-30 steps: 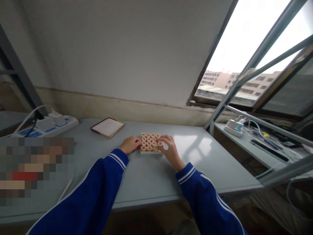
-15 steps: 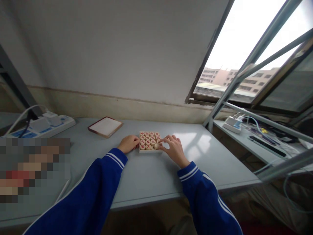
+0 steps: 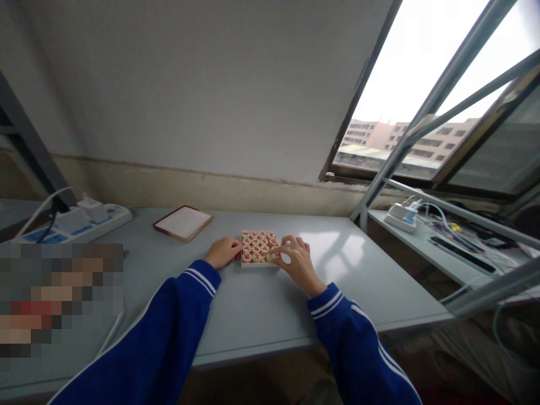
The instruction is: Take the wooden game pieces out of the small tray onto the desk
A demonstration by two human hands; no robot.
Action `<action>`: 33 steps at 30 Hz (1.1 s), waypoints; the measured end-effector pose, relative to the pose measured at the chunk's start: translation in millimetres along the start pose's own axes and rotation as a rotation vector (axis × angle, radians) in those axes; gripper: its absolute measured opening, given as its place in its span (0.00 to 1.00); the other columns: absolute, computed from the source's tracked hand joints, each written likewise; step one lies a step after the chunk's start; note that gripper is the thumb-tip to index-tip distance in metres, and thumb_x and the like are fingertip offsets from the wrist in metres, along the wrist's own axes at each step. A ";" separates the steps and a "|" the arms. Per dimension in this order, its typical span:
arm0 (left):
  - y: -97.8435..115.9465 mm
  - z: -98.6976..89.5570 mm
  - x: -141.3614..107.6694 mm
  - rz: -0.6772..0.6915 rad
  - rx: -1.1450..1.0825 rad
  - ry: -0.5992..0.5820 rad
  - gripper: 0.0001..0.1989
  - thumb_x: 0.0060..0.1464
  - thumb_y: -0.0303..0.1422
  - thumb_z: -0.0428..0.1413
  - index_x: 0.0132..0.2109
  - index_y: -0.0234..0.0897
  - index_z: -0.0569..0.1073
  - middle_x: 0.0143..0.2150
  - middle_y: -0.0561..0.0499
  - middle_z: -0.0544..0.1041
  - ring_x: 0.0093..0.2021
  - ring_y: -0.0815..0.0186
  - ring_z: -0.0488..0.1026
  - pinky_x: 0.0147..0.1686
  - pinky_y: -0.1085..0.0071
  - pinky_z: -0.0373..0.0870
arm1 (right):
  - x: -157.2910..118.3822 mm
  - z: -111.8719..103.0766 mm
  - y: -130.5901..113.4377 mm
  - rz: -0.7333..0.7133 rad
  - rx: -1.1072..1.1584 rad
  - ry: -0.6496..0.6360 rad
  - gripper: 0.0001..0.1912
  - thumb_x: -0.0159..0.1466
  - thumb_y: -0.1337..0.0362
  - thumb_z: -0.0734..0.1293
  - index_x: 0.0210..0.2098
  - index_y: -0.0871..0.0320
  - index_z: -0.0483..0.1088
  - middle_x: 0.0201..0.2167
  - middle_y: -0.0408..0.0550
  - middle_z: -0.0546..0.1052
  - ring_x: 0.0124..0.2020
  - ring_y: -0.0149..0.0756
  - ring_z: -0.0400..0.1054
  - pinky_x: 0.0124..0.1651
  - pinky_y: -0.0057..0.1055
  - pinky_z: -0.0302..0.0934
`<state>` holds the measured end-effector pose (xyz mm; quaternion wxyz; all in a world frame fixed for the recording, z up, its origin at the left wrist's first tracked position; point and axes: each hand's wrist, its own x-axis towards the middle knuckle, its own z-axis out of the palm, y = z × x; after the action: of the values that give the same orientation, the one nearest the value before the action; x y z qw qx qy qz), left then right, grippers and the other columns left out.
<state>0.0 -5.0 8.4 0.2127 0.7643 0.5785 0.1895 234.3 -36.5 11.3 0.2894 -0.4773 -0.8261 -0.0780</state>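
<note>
A shallow pale box (image 3: 260,265) on the desk holds rows of round wooden Chinese chess pieces (image 3: 255,242), most with red characters facing up. My left hand (image 3: 223,252) rests at the box's left side, its fingers curled against the edge. At the front right corner, my right hand (image 3: 298,259) pinches a Chinese chess piece (image 3: 270,257) between thumb and index finger. That piece shows a plain pale surface and is partly covered by the fingertips.
A box lid (image 3: 183,223) with a brown rim lies at the back left of the grey desk (image 3: 253,315). Farther left is a power strip (image 3: 120,214) with plugs and cables. A metal bed-frame post (image 3: 379,180) stands at the right.
My right thumb and index finger have shifted slightly on the corner piece, and the hand is turned a little. The left hand stays at the box's side.
</note>
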 end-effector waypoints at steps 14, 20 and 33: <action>-2.1 0.5 0.4 0.016 0.020 0.007 0.19 0.51 0.40 0.41 0.19 0.36 0.67 0.17 0.54 0.68 0.22 0.70 0.63 0.25 0.73 0.52 | -0.2 5.0 -5.1 -0.025 0.039 -0.023 0.08 0.58 0.56 0.65 0.38 0.44 0.72 0.44 0.47 0.65 0.44 0.41 0.57 0.42 0.37 0.52; -2.6 0.7 2.2 0.001 -0.017 -0.006 0.19 0.50 0.40 0.41 0.20 0.36 0.67 0.17 0.54 0.68 0.21 0.70 0.64 0.24 0.74 0.53 | 0.3 7.5 2.9 -0.015 0.046 -0.021 0.08 0.55 0.57 0.67 0.36 0.44 0.72 0.44 0.46 0.65 0.44 0.42 0.57 0.42 0.37 0.52; -3.1 0.5 0.1 0.020 -0.053 -0.001 0.20 0.51 0.41 0.40 0.20 0.36 0.68 0.16 0.54 0.68 0.21 0.70 0.65 0.25 0.73 0.54 | -1.9 4.0 0.8 0.004 0.018 0.023 0.10 0.54 0.55 0.68 0.36 0.45 0.72 0.42 0.46 0.67 0.43 0.41 0.58 0.41 0.37 0.52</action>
<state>-2.2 -4.2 6.3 0.2313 0.7643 0.5654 0.2066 234.2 -35.8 6.9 0.3031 -0.4753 -0.8225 -0.0756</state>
